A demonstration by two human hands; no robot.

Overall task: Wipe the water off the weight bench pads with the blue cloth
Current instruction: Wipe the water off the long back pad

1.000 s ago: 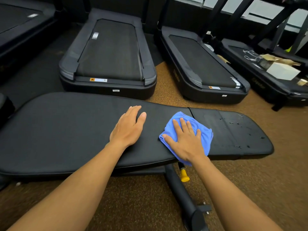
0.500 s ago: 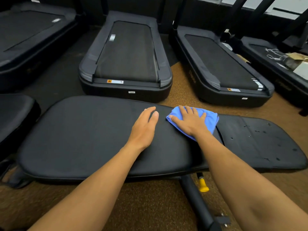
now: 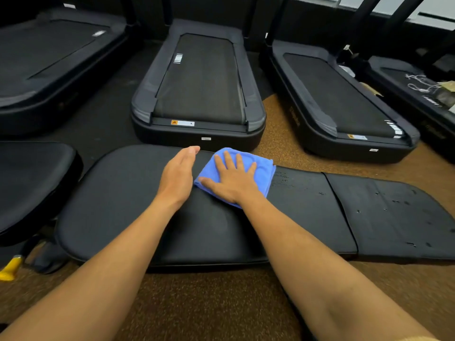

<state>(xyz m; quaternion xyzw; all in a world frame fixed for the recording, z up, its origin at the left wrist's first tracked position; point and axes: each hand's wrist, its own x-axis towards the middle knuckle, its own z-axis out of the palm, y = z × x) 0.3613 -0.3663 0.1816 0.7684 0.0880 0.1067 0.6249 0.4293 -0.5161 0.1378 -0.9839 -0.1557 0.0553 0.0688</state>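
At the far left a yellow handle lay low on the brown floor, just below the rounded end of a second black pad that stood beside the bench. The long back pad of the weight bench stretched across the middle of the view, its surface looking dry on the left half. The left hand rested on that pad with its fingers straight and together, reaching toward the far edge and holding nothing. Just to its right, nearly touching it, the blue cloth lay folded on the same pad near the far edge. The right hand pressed flat on top of the cloth, fingers spread and straight, the thumb pointing left over the cloth's near corner; it pinned the cloth down rather than gripping it. To the right of the cloth the back pad carried a patch of fine water droplets, and past the seam the shorter seat pad showed scattered drops across its surface. Behind the bench, three treadmills stood side by side on the floor, the middle treadmill straight ahead of the hands and another treadmill angled off to the right.
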